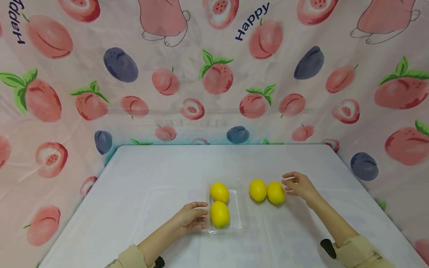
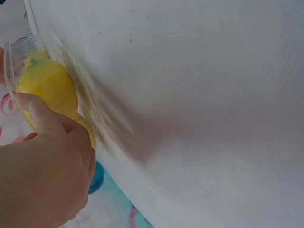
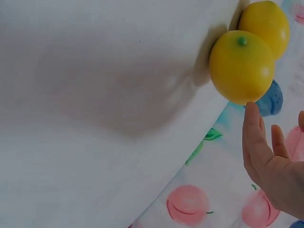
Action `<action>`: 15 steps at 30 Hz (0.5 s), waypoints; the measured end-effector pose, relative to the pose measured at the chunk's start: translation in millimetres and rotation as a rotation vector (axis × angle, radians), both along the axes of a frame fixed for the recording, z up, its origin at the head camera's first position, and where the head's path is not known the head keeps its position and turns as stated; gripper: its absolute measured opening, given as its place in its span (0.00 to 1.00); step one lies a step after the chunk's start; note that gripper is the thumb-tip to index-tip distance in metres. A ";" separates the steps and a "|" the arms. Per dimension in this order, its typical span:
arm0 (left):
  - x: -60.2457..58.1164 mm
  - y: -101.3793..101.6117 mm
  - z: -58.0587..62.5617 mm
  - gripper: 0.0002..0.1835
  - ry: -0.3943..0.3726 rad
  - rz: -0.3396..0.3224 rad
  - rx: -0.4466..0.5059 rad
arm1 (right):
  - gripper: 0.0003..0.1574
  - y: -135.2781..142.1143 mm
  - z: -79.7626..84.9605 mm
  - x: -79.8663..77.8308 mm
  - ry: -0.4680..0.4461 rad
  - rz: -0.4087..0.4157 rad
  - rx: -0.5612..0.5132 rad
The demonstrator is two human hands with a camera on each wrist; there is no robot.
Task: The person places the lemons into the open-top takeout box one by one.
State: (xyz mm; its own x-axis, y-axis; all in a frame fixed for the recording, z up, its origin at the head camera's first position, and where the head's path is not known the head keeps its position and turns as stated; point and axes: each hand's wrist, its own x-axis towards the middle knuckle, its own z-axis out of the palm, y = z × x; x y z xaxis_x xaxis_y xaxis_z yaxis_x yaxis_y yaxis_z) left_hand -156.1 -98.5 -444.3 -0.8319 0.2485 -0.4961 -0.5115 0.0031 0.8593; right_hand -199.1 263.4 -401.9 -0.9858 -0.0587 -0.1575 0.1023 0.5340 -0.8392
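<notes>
A clear plastic box (image 1: 236,212) lies on the table with two yellow lemons in it, a far one (image 1: 219,192) and a near one (image 1: 220,214), along its left side. My left hand (image 1: 191,217) is at the box's left wall, its fingers extended against the rim; the left wrist view shows the nearer lemon (image 2: 50,85) through the plastic. To the right of the box, two more lemons sit side by side, a left one (image 1: 257,190) and a right one (image 1: 276,193). Beside the right one is my right hand (image 1: 301,188), fingers loosely extended, a fingertip close to the lemon (image 3: 242,69).
A white cloth (image 1: 161,175) covers the table. Behind and at both sides hangs a pink curtain (image 1: 187,78) printed with fruit. Dark straps show at both sleeve cuffs (image 1: 355,253).
</notes>
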 end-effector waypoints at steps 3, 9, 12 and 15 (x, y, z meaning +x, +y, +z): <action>-0.4 -1.1 0.7 0.20 0.002 -0.006 0.005 | 0.28 0.9 -1.6 -3.8 0.002 -0.005 0.030; -0.5 -1.8 1.7 0.20 0.005 -0.014 0.015 | 0.33 3.8 -7.4 -12.7 -0.081 0.037 0.091; 0.1 -2.0 2.1 0.20 0.005 -0.018 0.017 | 0.36 2.7 -10.3 -16.0 -0.118 0.076 0.112; 0.8 -1.8 3.5 0.21 0.005 -0.026 0.020 | 0.35 -0.5 -11.1 -17.6 -0.130 0.098 0.131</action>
